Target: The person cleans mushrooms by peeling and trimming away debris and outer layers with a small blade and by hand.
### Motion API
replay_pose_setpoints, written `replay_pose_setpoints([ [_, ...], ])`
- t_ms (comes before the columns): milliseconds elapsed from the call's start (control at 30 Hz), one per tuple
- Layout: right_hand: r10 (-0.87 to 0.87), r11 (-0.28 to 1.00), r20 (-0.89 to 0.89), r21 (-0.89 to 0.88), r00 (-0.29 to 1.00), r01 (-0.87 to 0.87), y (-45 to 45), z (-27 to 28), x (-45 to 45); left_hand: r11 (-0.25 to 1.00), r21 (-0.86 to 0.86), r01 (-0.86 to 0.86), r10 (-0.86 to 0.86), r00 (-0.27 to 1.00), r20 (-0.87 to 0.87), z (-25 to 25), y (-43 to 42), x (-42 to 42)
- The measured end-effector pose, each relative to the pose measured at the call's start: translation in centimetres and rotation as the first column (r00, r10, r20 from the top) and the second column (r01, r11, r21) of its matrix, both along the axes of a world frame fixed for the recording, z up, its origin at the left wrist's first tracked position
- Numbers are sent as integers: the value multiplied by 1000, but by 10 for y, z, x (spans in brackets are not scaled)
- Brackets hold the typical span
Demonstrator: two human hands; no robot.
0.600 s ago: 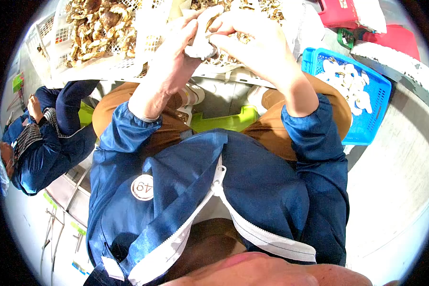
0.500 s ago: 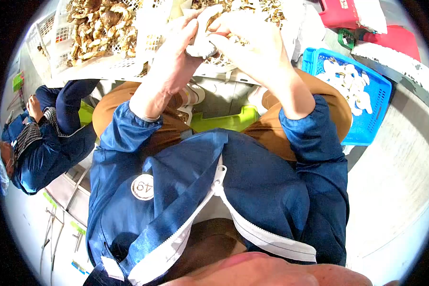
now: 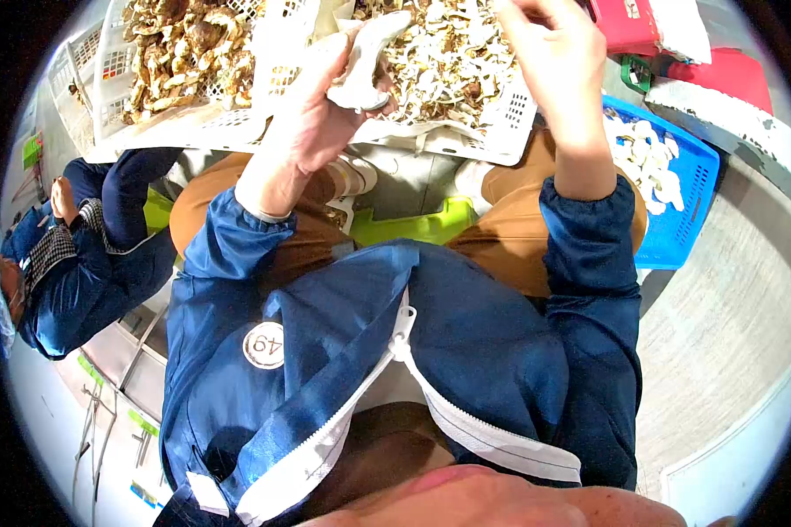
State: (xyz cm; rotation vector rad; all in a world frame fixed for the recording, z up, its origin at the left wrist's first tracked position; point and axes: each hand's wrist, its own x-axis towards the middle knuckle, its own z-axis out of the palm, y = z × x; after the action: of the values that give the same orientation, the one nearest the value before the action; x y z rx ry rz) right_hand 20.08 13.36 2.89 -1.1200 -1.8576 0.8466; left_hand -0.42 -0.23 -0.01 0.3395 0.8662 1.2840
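At twelve o'clock, the left hand [image 3: 318, 110] clasps a pale mushroom [image 3: 360, 77], long axis seven-to-one, wider end seven; the right hand [image 3: 560, 57], one o'clock, curls, fingertip contact unclear.

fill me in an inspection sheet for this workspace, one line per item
Surface: left white crate and right white crate, both perforated, ahead of the person
Job's things: pale mushroom in hand; brown mushrooms in the left crate; small trimmings in the right; pale pieces in a blue basket
Clutter: red containers at upper right
Grippers: left hand holds the pale mushroom; right hand apart from it, fingers curled, contents unclear
Cables: thin lines at lower left, unclear if cables
Surroundings: another person seated at left
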Motion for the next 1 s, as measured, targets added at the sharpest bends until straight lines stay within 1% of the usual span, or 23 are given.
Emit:
replay_pose_setpoints([
  [100, 273, 962, 92, -58, 958, -268, -11, 18, -2, 993, 114, 34, 2, 953, -304, 1, 3, 2],
  [133, 322, 946, -34, -40, 946, -323, -12, 9, -3, 987, 153, 57, 9, 914, -406, 1, 3, 2],
  [233, 424, 884, -133, -156, 896, -441, -15, 9, -5, 961, 245, 128, 70, 744, -665, 0, 5, 4],
  [267, 525, 850, -179, 63, 832, -523, -9, -5, -8, 976, 182, 121, 22, 774, -633, 6, 3, 5],
  [367, 484, 857, -221, -80, 847, -510, -17, 0, -10, 977, 166, 137, 9, 743, -669, 14, 3, 9],
  [400, 428, 878, -189, -146, 884, -456, -22, 15, -11, 965, 216, 146, 39, 738, -673, 13, 5, 9],
  [500, 262, 860, -107, -425, 959, -282, -21, 17, -13, 979, 161, 123, -20, 849, -528, 8, 5, 7],
  [533, 118, 935, -102, -323, 988, -145, -23, 14, -12, 995, 82, 51, -12, 909, -416, 1, 5, 5],
  [600, 54, 996, 19, -77, 998, -53, -13, 8, -7, 999, 2, 50, -49, 975, -215, -2, 3, -7],
  [633, 13, 998, 71, 56, 997, -17, -9, 7, -4, 998, -36, 54, -58, 992, -110, -2, 1, -11],
  [667, 20, 1000, 128, 7, 992, -21, -7, 11, -2, 997, -64, 53, -57, 997, -60, 2, 1, -13],
  [767, 263, 965, 26, 9, 964, -263, -19, 18, -6, 996, -28, 81, -75, 978, 195, -9, 2, -21],
  [833, 437, 886, -62, -146, 897, -441, -25, 19, -11, 996, -58, 67, -56, 985, 165, -9, -1, -21],
  [900, 572, 754, -174, -273, 802, -597, -29, 19, -14, 994, -107, 26, -11, 991, 135, -7, -2, -14],
  [933, 618, 736, -228, -167, 752, -656, -27, 3, -17, 994, -85, 65, -60, 996, 61, -11, -2, -15],
  [1000, 635, 706, -252, -196, 731, -681, -27, -1, -17, 998, 18, 66, -65, 997, -37, -4, 1, -9],
])
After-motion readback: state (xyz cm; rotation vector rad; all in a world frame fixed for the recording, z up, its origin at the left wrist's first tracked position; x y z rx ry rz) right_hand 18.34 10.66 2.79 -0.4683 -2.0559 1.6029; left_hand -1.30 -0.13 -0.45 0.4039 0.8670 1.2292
